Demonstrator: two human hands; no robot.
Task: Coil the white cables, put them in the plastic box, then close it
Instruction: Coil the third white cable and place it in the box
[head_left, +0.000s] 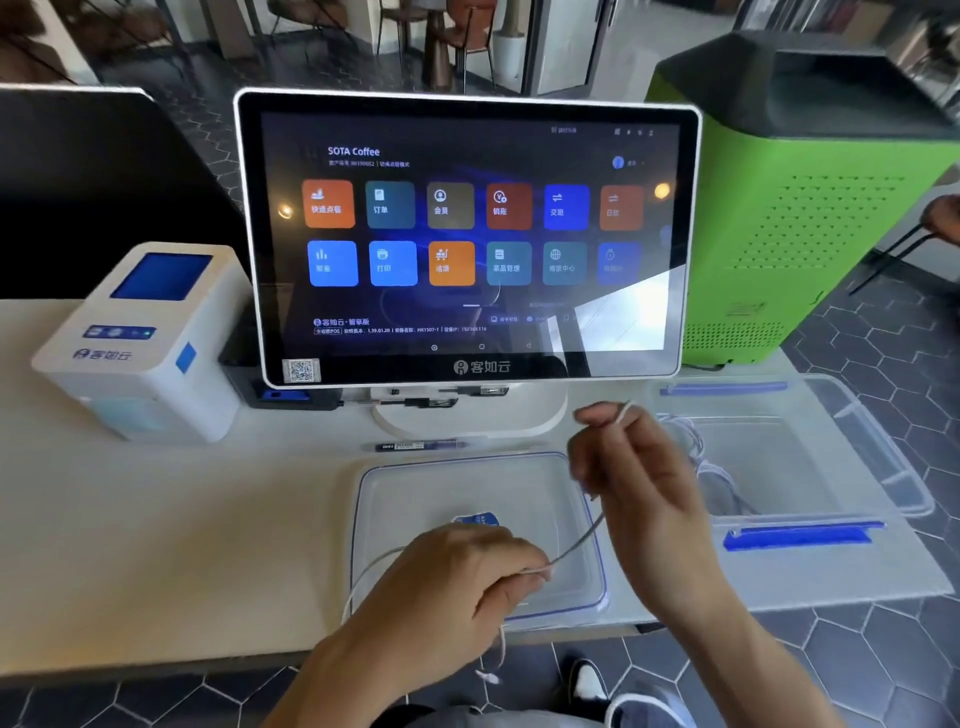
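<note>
A thin white cable (579, 540) runs taut between my two hands above the table's front edge. My left hand (452, 587) pinches it low, over the clear lid (415, 488) that lies flat with a blue label. A loop and the cable's plug end hang below this hand. My right hand (631, 478) pinches the cable higher up, near the open clear plastic box (893, 467) with blue clasps. Another white cable (711, 467) lies coiled inside the box.
A touchscreen terminal (467, 234) stands behind the lid, a pen (421, 446) at its base. A white receipt printer (140, 338) sits at the left. A green cabinet (810, 218) stands at the right, beyond the box. The table edge runs just below my hands.
</note>
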